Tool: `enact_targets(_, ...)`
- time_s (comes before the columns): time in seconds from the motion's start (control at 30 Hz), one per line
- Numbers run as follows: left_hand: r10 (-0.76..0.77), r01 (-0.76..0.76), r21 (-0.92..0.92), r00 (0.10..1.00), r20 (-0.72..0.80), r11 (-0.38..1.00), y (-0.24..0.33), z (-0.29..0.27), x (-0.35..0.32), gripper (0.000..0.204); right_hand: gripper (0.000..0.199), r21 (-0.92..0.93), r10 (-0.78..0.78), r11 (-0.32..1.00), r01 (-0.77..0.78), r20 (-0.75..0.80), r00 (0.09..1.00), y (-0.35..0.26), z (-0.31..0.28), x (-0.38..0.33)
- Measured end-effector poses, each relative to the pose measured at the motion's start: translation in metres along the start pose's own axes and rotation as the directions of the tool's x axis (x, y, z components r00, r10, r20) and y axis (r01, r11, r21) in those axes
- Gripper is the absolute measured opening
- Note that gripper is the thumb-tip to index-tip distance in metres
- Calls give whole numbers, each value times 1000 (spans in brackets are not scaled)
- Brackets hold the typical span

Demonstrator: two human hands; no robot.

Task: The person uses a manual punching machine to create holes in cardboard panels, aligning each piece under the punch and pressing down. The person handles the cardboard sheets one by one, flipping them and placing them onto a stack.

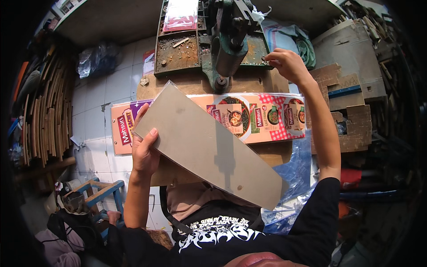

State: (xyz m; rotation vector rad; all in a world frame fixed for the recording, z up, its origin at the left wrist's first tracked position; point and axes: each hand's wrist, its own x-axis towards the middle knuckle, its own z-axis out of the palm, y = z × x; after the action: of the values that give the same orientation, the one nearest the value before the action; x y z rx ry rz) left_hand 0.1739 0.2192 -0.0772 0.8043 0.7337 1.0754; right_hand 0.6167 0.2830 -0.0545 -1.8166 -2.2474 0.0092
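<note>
My left hand [146,153] grips a long, flat grey-beige board [195,138] by its left end, thumb on top. The board slants down to the right, its near end above my lap. Up at the right tray [255,42] of a green hand press [229,55], my right hand [288,66] has its fingertips pinched together. Whatever sits between them is too small to name. Under the board lie printed food-advert panels [278,133] in a stack, with small metal eyelets at the left end. The press stands behind them on the wooden bench top [178,84].
Small metal bits and a little stick lie in the left tray [178,58], with red-and-white printed sheets [181,15] behind. Stacked boards [51,102] lean at the left. Cut cardboard [347,107] is on the right. A blue stool frame [104,196] stands lower left, clear plastic film [296,173] right.
</note>
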Motion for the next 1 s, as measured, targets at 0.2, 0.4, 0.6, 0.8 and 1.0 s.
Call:
enact_targets(0.2,-47,48,29,999,-21,998,1,-1,9,69,11,3,-263,964,265,120,957,5,0,27)
enact_targets(0.4,-62,62,48,998,10,997,0,-2,12,70,11,39,-284,959,282,53,957,7,14,40)
enact_targets(0.6,-64,64,47,998,-5,997,1,-2,9,70,10,73,-218,974,217,19,976,-4,5,45)
enact_targets(0.8,-71,71,32,997,11,997,1,0,10,70,11,-43,-196,979,199,68,978,2,16,42)
enact_targets(1.0,-67,67,-8,997,49,998,4,-1,8,67,8,258,-123,954,155,-139,983,-33,9,37)
